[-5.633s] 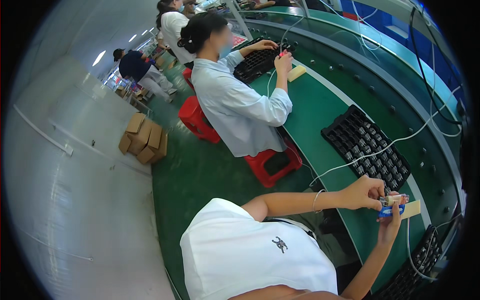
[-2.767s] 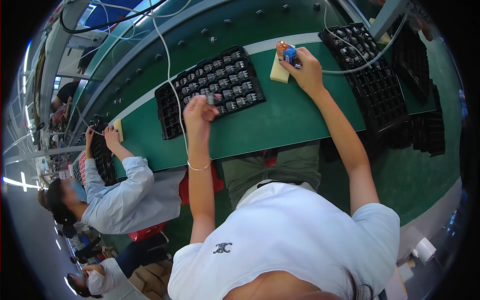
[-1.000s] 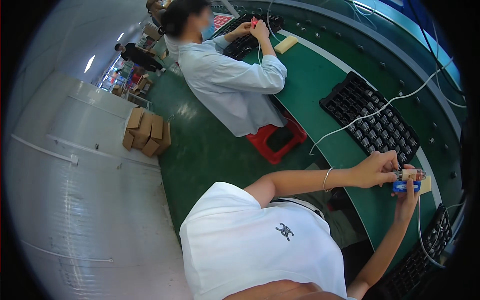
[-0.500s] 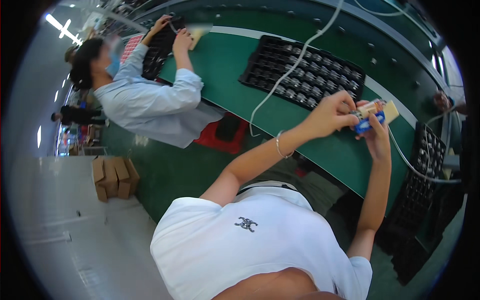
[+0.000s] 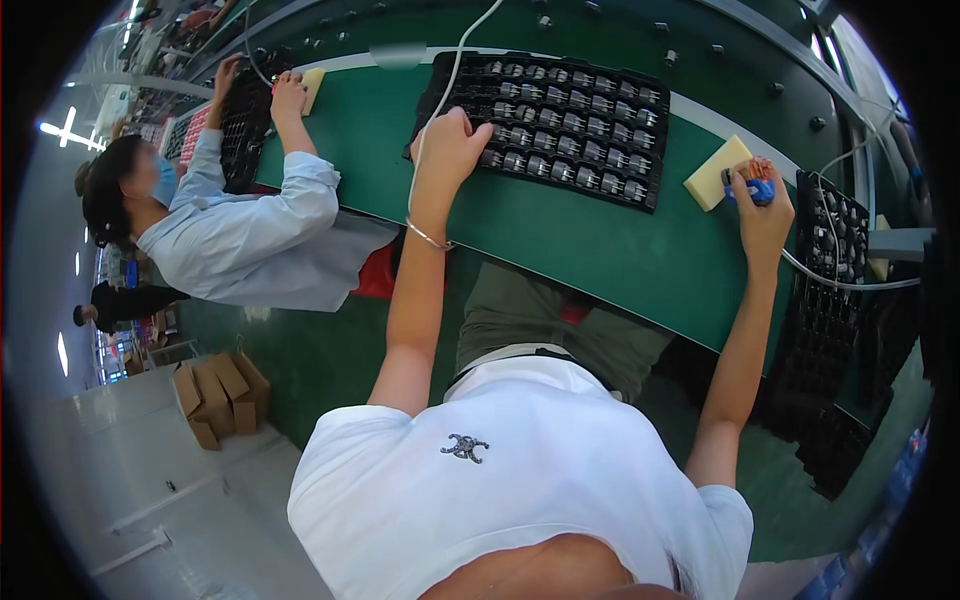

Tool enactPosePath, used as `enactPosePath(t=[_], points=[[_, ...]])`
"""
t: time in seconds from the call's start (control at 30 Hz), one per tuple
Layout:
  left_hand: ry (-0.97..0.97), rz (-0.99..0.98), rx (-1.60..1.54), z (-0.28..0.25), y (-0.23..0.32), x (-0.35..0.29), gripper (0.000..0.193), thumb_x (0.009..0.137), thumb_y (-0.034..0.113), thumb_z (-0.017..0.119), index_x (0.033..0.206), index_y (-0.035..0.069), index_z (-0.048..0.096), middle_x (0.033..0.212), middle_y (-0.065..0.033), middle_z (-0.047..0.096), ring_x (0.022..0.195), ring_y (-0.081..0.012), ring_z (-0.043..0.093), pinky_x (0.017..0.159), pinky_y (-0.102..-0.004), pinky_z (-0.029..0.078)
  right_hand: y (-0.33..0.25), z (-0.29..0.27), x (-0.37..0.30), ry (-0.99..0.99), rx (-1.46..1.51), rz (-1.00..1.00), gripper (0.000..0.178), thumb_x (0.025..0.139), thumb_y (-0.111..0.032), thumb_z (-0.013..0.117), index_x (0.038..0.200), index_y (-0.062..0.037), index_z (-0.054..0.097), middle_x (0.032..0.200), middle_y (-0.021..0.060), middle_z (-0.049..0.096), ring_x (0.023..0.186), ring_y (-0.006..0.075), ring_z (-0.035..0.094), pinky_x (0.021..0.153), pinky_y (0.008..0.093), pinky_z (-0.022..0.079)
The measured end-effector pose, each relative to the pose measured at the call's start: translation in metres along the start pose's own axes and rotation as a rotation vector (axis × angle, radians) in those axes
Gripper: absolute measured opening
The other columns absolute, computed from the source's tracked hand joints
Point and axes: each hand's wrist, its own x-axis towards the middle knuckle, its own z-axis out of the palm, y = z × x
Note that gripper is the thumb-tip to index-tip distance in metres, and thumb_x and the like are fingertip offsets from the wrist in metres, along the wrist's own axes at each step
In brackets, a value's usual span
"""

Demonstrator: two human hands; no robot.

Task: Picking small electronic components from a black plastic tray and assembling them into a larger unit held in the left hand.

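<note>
Blue device (image 5: 763,190) | right hand (image 5: 768,222) pinching it | left hand (image 5: 448,150) curled at black tray (image 5: 476,90), grip unclear

- A white, short-sleeved shirt (image 5: 560,480) is worn, scooped at the neck.
- A dark, glinting emblem (image 5: 465,448) is set on the chest, toward the left.
- A thin metallic bangle (image 5: 428,237) is worn at the wrist of the left hand (image 5: 448,148).
- Olive-green trousers (image 5: 508,312) are worn below.
</note>
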Motion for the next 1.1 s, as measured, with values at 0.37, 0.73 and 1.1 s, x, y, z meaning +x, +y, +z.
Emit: enactPosePath(t=[0.37,0.73,1.1], points=[[-0.141,0.0,0.068,-0.005,0.009,-0.034,0.031,0.078,0.035,0.071,0.075,0.004,0.065,0.07,-0.0138,0.066,0.07,-0.0321,0.066,0.064,-0.0432,0.05,-0.011,0.011,-0.008,0.118,-0.059,-0.086,0.036,0.081,-0.026,0.078,0.098,0.003,0.064,0.083,0.0065,0.062,0.067,0.0118,0.055,0.062,0.0255,0.046],[-0.172,-0.07,-0.941,-0.014,0.03,-0.046,0.016,0.084,0.012,0.071,0.075,0.002,0.063,0.066,-0.0008,0.062,0.06,-0.0066,0.057,0.054,-0.0203,0.041,0.004,0.007,-0.01,0.198,-0.134,-0.159,0.037,0.081,-0.03,0.078,0.097,0.0006,0.064,0.081,0.0093,0.062,0.067,0.0165,0.059,0.062,0.0296,0.048],[-0.241,-0.05,-1.214,0.041,0.08,-0.11,0.017,0.089,0.001,0.062,0.106,-0.001,0.062,0.082,0.0015,0.06,0.068,-0.0028,0.052,0.059,-0.0166,0.041,-0.002,0.009,-0.011,0.189,-0.107,-0.086,0.039,0.076,-0.026,0.08,0.1,0.001,0.066,0.083,0.0062,0.062,0.065,0.0148,0.057,0.059,0.0277,0.047]])
